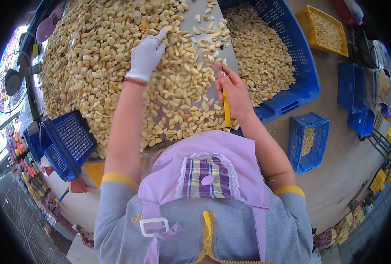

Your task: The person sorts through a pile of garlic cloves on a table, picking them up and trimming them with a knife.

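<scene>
My left hand (146, 56), in a white glove with a red bracelet at the wrist, rests on the big heap of pale nut-like pieces (90, 57), its index finger stretched out and the thumb apart. My bare right hand (234, 90) is closed around a yellow-handled tool (226, 108) near the heap's right edge. A thin blade-like tip rises between thumb and finger, with a pale piece beside it. Loose pieces lie scattered over the grey metal surface (198, 9) between and above the hands.
A large blue crate (308, 66) of pieces adjoins the table on the right. Beyond it are a yellow crate (343, 35) and a smaller blue crate (294, 145). Blue baskets (70, 141) stand at the table's left corner, near a fan (13, 82).
</scene>
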{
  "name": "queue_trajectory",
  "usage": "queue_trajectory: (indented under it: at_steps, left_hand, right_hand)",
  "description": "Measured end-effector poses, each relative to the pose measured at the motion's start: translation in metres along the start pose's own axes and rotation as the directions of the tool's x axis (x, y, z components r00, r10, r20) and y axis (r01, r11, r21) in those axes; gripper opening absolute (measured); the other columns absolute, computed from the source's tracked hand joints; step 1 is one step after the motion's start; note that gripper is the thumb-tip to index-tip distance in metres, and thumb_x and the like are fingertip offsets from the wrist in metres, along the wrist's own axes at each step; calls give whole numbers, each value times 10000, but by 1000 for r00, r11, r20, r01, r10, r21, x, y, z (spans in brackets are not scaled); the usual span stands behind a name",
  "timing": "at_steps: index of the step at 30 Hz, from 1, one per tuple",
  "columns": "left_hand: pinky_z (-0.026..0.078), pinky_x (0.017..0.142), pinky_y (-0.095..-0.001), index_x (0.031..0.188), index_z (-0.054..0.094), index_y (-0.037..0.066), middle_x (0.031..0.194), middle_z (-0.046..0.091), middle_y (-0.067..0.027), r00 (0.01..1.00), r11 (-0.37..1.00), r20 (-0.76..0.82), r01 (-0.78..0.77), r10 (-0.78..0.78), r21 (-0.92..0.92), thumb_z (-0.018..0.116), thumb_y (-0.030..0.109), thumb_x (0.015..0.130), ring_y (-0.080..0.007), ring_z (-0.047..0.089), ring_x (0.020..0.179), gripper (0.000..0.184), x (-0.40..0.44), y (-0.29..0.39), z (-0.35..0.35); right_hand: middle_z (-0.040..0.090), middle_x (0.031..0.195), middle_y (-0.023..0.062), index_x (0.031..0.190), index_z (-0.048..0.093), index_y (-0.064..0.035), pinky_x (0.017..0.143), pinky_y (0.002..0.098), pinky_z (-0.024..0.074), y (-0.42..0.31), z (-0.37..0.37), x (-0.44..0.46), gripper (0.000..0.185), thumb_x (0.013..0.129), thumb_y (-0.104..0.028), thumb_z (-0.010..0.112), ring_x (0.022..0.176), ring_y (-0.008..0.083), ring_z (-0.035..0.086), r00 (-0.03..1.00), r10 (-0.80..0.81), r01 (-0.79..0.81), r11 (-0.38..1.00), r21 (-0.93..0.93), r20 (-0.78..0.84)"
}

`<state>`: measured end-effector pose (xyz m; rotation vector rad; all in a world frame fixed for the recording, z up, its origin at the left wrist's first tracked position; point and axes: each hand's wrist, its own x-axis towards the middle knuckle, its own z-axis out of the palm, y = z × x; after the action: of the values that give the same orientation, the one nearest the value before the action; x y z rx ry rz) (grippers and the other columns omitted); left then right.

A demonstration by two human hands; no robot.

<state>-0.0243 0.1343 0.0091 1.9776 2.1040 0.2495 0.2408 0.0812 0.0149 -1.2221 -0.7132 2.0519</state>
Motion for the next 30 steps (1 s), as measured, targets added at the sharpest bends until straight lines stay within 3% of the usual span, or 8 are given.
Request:
queue_trajectory:
  at_steps: [4,9,12,17,20,21,25,30]
  left_hand:
    - [481,710,-325,1177,620,126,874,635,-110,999,998,-37,32,-30,62,557,311,890,-234,616,732,347,12,-11,11]
    - [474,661,-235,1143,645,110,906,667,-46,995,883,-100,-23,-27,-468,667,178,848,-97,602,742,304,-4,-4,6]
    - [473,651,-242,1123,653,108,863,653,-50,991,931,80,-73,108,-358,657,236,855,-122,597,711,297,-22,24,2]
    - [485,590,-281,1088,639,116,802,632,-38,978,959,10,-202,208,-197,588,310,888,-181,566,597,284,-21,31,28]
    - [454,546,-218,1101,611,51,835,651,-41,896,556,412,430,-166,-712,601,250,893,-99,551,588,288,-24,40,5]
    - [329,416,-145,1212,539,5,876,645,-10,902,310,421,429,-94,-849,592,256,908,-33,499,590,398,-28,31,12]
    - [307,396,-137,1239,520,0,822,609,-1,898,-103,439,440,34,-892,602,212,891,-33,485,580,416,-47,30,0]
    - [283,395,-146,1022,582,46,740,548,16,861,-29,505,507,59,-861,667,217,841,-30,449,546,263,-69,46,-4]
  right_hand:
    - [493,718,-33,1315,489,-113,446,181,361,-2,-3,-2,377,958,-231,510,498,31,418,1000,-1,1,1000,9,-13]
    - [490,718,-33,1312,491,-108,447,183,364,1,-9,-1,374,956,-223,509,504,29,422,999,-7,8,1000,22,-48]
    - [490,719,-33,1304,499,-103,447,185,363,-1,-4,0,369,955,-222,510,506,30,423,999,-2,2,1000,12,-44]
    - [491,718,-34,1294,511,-99,447,184,357,1,1,0,363,954,-226,515,507,29,421,1000,4,-5,1000,-24,-27]
    - [492,720,-34,1300,507,-101,449,180,355,-2,0,-5,368,955,-227,515,509,27,419,1000,4,-4,999,-41,-22]
    - [492,721,-34,1304,503,-101,450,179,353,-2,0,-5,371,954,-224,516,510,26,418,1000,-5,4,999,-45,-21]
    - [493,725,-34,1318,490,-107,453,174,351,1,1,-5,388,947,-216,531,516,21,413,999,-34,35,998,-50,14]
    - [530,774,-31,1340,472,-118,513,172,372,1,11,-13,437,928,-222,572,588,15,431,979,-85,112,985,-135,187]
